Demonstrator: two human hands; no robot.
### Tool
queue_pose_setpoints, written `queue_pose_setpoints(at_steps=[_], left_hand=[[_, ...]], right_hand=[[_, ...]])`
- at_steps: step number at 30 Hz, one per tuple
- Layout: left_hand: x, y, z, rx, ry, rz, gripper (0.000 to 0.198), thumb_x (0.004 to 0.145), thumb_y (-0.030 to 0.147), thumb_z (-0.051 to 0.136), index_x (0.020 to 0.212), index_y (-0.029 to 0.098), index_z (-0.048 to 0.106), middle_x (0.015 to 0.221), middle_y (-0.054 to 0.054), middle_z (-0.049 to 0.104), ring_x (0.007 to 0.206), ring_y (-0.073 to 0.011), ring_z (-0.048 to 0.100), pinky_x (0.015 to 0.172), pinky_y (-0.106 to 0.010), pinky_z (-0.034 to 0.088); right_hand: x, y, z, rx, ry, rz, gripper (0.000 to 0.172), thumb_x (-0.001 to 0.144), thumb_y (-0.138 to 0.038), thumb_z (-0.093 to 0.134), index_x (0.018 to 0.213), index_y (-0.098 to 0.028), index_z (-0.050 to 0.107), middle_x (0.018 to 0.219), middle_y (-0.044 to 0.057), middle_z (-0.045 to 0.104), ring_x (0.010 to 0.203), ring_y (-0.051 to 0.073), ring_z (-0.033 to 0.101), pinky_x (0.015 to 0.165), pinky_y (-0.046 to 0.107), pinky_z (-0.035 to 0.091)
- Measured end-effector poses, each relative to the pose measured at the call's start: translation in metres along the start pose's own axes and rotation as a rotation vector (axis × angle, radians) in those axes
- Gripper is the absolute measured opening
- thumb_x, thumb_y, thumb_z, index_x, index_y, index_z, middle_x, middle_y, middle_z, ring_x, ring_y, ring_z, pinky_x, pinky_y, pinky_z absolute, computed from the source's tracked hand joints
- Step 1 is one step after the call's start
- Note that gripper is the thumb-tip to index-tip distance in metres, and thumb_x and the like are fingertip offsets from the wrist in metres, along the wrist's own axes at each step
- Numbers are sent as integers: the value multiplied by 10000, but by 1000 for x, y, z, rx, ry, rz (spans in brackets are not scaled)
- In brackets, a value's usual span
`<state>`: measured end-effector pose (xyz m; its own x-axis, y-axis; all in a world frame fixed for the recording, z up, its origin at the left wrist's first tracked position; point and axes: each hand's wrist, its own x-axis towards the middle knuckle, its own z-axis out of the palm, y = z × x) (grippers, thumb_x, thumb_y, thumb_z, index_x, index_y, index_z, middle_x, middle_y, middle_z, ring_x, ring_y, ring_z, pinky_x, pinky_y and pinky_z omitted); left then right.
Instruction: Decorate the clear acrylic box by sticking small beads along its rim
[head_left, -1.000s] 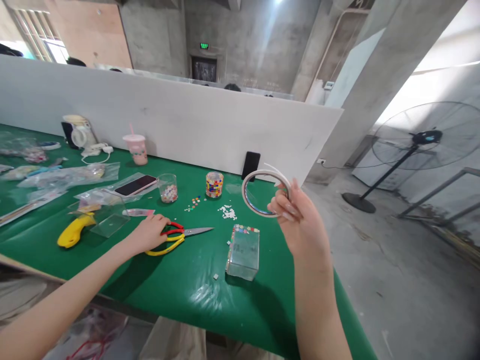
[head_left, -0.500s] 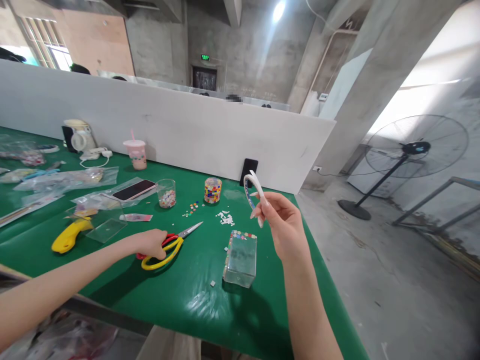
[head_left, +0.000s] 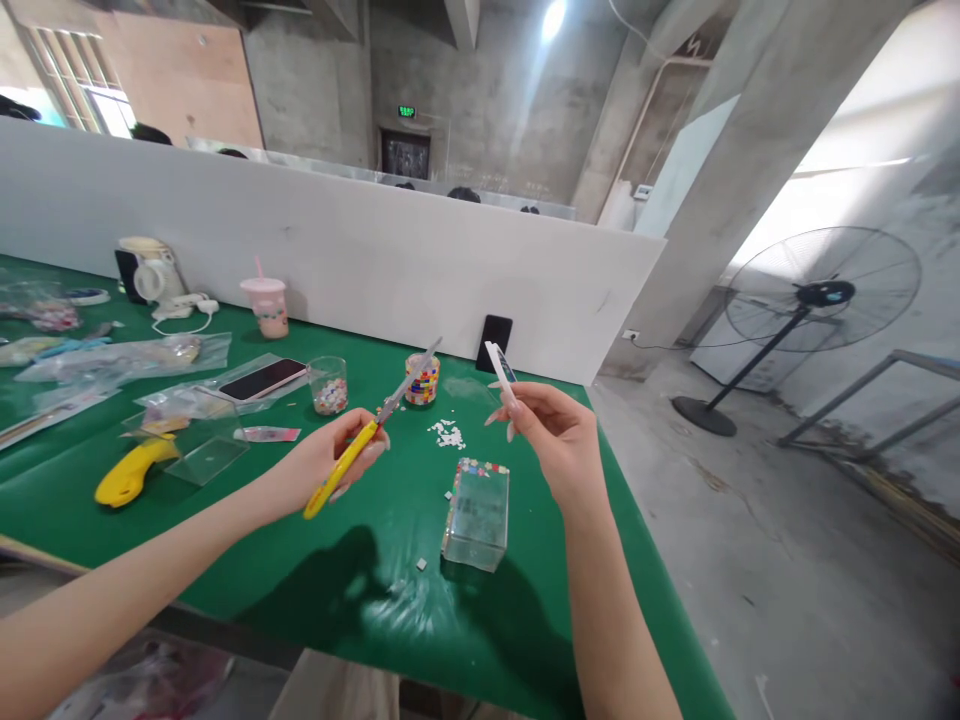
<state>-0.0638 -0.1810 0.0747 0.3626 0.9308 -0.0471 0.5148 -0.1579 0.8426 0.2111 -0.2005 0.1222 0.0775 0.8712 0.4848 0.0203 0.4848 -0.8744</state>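
My left hand [head_left: 346, 452] is wrapped round yellow-handled scissors [head_left: 346, 464], lifted above the table with the blades pointing up and away. In my right hand [head_left: 551, 430] a roll of white tape [head_left: 501, 368] is pinched between thumb and fingers, seen nearly edge-on. Its printed inner side shows a little. Below and between the hands, a clear box [head_left: 480, 520] rests on the table, with small coloured tiles along its far and left edges. Small white pieces [head_left: 448, 434] lie scattered beyond the box.
A cup covered in coloured tiles [head_left: 422, 380] stands behind the scissors. To the left are a clear cup of pieces [head_left: 328, 388], a phone [head_left: 264, 380], a yellow tool [head_left: 135, 470] and a pink drink cup [head_left: 266, 305]. Another phone [head_left: 495, 338] leans on the white partition [head_left: 375, 260].
My left hand has lifted the scissors off the table and moved them right and up. My right hand has turned the tape roll so it shows more edge-on.
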Motion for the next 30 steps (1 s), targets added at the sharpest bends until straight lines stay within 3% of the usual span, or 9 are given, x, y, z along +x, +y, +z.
queue_pose_setpoints(at_steps=[5, 10, 19, 26, 30], left_hand=[[-1, 10, -4, 23, -64, 104, 553, 780, 619, 606, 1157, 222, 532, 1004, -51, 604, 706, -143, 518, 605, -256, 477], [0, 9, 2, 94, -15, 121, 632, 725, 628, 645, 1154, 168, 580, 944, -40, 587, 798, -185, 531, 761, -315, 487], [6, 12, 9, 61, 39, 72, 585, 662, 657, 657, 989, 173, 627, 743, 17, 492, 695, -172, 508, 654, -282, 477], [3, 18, 9, 89, 103, 34, 795, 565, 685, 710, 1137, 136, 642, 947, -95, 684, 841, -262, 612, 829, -397, 537], [1, 30, 9, 95, 117, 16, 675, 602, 675, 692, 1029, 153, 686, 952, -97, 728, 843, -263, 646, 830, -377, 543]], right_hand=[[3, 2, 0, -6, -2, 8, 190, 787, -379, 760, 862, -206, 748, 679, 26, 744, 595, 156, 634, 577, 307, 499], [3, 3, -2, -23, -13, 6, 177, 800, -367, 756, 877, -208, 751, 693, 19, 743, 622, 151, 644, 607, 301, 502], [0, -2, -3, -76, -55, 21, 126, 803, -336, 753, 824, -211, 754, 748, 21, 748, 640, 149, 673, 602, 288, 513], [0, -3, -4, -119, -91, 41, 143, 815, -351, 740, 828, -211, 765, 678, 12, 727, 639, 154, 650, 575, 279, 482], [0, -2, -4, -121, -95, 52, 147, 815, -358, 738, 831, -214, 765, 678, 8, 728, 646, 153, 649, 587, 277, 484]])
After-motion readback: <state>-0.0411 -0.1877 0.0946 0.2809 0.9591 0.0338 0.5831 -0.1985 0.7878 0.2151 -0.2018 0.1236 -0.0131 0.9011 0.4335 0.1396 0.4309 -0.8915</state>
